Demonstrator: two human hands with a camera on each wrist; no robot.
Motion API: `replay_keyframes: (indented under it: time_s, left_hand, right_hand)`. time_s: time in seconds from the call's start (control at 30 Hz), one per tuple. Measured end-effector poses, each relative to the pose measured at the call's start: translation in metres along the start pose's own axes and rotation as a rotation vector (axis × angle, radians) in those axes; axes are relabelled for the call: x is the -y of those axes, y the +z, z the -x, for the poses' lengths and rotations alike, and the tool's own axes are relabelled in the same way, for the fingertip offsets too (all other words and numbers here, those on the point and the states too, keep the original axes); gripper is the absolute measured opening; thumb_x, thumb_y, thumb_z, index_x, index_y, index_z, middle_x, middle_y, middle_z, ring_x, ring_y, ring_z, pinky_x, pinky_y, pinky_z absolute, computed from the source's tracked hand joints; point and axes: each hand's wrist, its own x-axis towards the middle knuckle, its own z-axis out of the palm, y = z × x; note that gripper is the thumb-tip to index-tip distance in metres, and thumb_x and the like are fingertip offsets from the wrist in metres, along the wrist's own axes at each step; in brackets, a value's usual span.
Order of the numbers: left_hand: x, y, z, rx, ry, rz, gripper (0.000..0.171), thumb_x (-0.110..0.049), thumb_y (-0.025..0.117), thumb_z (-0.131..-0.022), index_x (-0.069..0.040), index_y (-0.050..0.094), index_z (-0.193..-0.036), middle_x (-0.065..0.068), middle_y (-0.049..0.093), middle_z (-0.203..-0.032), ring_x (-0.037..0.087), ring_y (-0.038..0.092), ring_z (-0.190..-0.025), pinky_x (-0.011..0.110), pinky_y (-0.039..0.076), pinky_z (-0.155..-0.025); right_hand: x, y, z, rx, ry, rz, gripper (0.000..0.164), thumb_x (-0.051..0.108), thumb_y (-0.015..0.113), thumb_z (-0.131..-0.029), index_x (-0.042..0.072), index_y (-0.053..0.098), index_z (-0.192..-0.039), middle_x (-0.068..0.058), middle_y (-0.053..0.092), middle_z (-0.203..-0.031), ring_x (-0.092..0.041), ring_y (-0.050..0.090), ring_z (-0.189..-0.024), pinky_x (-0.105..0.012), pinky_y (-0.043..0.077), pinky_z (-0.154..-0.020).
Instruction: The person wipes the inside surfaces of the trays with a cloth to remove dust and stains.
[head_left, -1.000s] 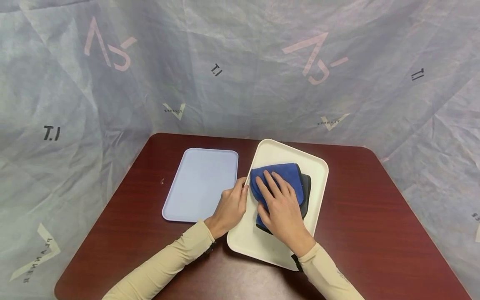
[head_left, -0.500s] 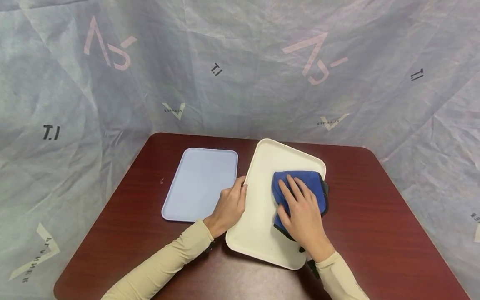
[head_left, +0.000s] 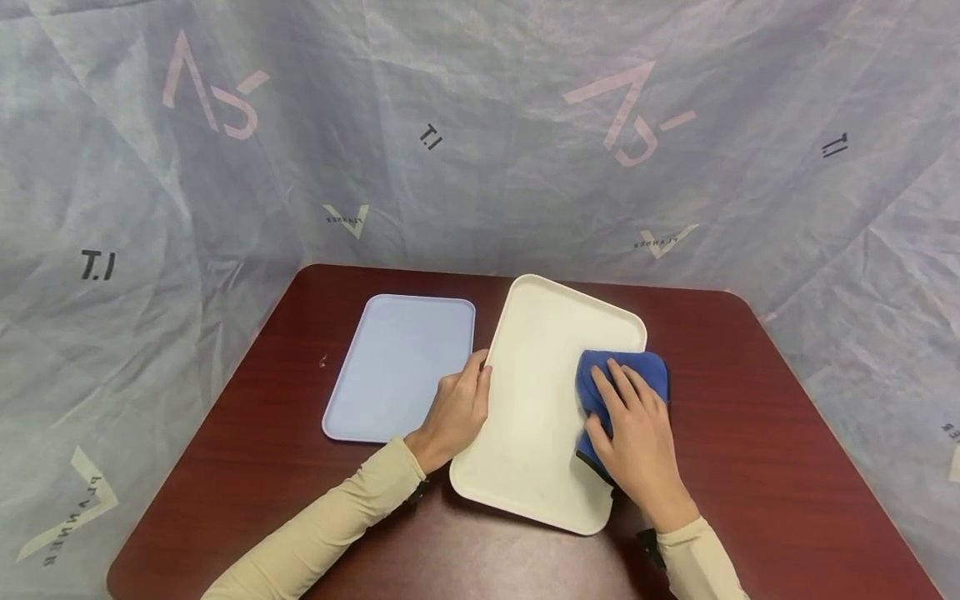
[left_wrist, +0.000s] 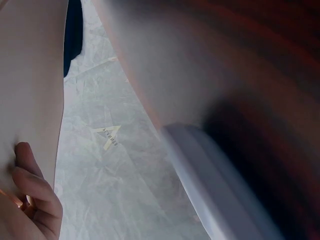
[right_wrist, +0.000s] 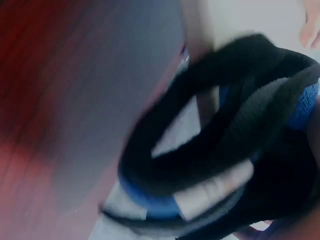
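My left hand (head_left: pixel 456 406) grips the left rim of a cream tray (head_left: pixel 532 392), thumb on top and fingers (left_wrist: pixel 37 195) beneath it. The left wrist view shows a gap between this tray's underside and the table. My right hand (head_left: pixel 637 433) holds a folded blue microfiber cloth (head_left: pixel 648 367) against the tray's right side, covering part of the rim. The cloth overhangs that rim. In the right wrist view, the cloth's dark grey underside (right_wrist: pixel 260 110) and black edging hang in loose folds, with one finger (right_wrist: pixel 215 190) tucked among them.
A light blue tray (head_left: pixel 405 367) lies flat on the dark red wooden table (head_left: pixel 750 433), left of the cream tray. A grey printed fabric sheet (head_left: pixel 480 167) hangs behind the table and along its sides.
My right hand has slid the cloth rightward across the cream tray from near its left rim to its right rim. My left hand keeps its grip, with the tray shifting slightly.
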Motion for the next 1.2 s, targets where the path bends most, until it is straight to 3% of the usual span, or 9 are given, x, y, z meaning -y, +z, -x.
replay_keyframes:
  time_s: [0.4, 0.67, 1.2]
  left_hand:
    - [0.001, 0.001, 0.000, -0.002, 0.005, 0.003, 0.032, -0.012, 0.036, -0.109, 0.006, 0.051, -0.130, 0.002, 0.058, -0.064, 0.004, 0.049, -0.049, 0.015, 0.042, -0.046]
    - [0.001, 0.000, -0.001, -0.011, 0.005, 0.006, 0.030, -0.011, 0.038, -0.108, 0.006, 0.052, -0.130, 0.005, 0.063, -0.069, 0.005, 0.052, -0.053, 0.016, 0.045, -0.049]
    - [0.000, 0.000, -0.001, -0.010, 0.007, 0.008, 0.030, -0.013, 0.036, -0.109, 0.004, 0.050, -0.130, 0.011, 0.067, -0.076, 0.007, 0.058, -0.057, 0.015, 0.047, -0.051]
  right_hand:
    - [0.001, 0.002, 0.011, -0.003, -0.010, 0.020, 0.055, 0.017, 0.060, -0.089, 0.004, 0.054, -0.142, -0.022, 0.046, -0.148, -0.042, 0.040, -0.136, -0.060, 0.030, -0.107]
    - [0.006, 0.003, 0.016, -0.010, -0.021, 0.016, 0.056, 0.016, 0.061, -0.088, 0.003, 0.054, -0.142, -0.022, 0.046, -0.148, -0.043, 0.039, -0.136, -0.060, 0.029, -0.107]
    - [0.025, 0.006, -0.011, 0.003, -0.056, -0.010, 0.054, 0.018, 0.061, -0.092, 0.005, 0.053, -0.143, -0.021, 0.045, -0.149, -0.041, 0.037, -0.138, -0.061, 0.031, -0.106]
